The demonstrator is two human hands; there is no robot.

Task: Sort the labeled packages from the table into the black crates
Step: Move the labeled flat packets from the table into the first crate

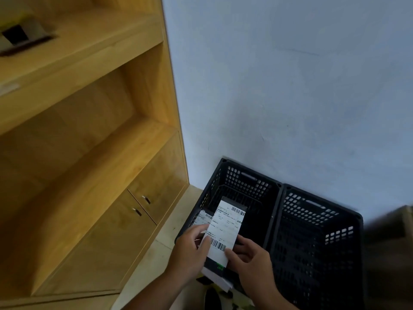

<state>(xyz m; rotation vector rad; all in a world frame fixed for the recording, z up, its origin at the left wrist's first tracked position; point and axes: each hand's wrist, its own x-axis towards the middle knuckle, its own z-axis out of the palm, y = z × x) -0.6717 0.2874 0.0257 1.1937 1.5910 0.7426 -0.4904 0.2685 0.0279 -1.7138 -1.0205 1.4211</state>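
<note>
While left hand (190,251) and right hand (252,262) clasp labeled packages (225,229), these overhang the lower-centre crate (245,182). Lower-right crate (317,242) adjoins it

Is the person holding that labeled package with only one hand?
No, the left hand and right hand both grip the labeled package.

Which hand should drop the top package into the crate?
Probably the right hand: it pinches the top package at its near corner, above the left crate, while the left hand holds the other packages underneath.
</note>
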